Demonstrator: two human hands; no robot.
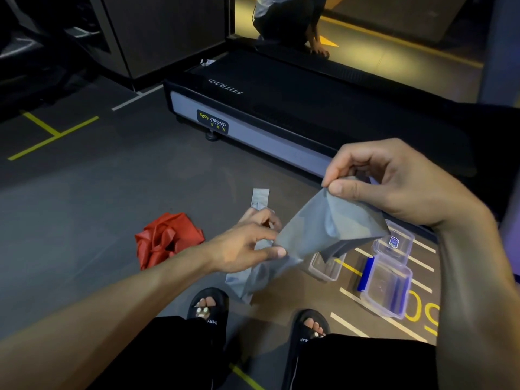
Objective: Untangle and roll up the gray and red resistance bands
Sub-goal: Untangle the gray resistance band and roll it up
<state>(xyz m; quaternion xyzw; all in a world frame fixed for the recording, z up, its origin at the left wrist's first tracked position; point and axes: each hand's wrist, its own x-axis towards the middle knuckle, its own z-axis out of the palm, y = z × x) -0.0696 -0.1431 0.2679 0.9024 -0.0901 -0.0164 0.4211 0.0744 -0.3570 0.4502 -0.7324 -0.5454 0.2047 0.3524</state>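
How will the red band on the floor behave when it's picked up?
The red band lies crumpled in overlapping folds, so it is probably floppy and will unravel and dangle. It looks like the same thin sheet as the gray band, which drapes limply between both hands, so it is likely light. It is unlikely to roll.

Both bare forearms reach forward from the bottom of the view. The left hand (pixel 253 243) is held lower, palm turned down, with its thumb and curled fingers pinching a fold of the thin gray rubber resistance band (pixel 318 235). The right hand (pixel 394 184) is raised higher, wrist bent, its thumb and forefinger pinching the band's upper edge, the other fingers curled behind. The two hands are near each other, not touching.
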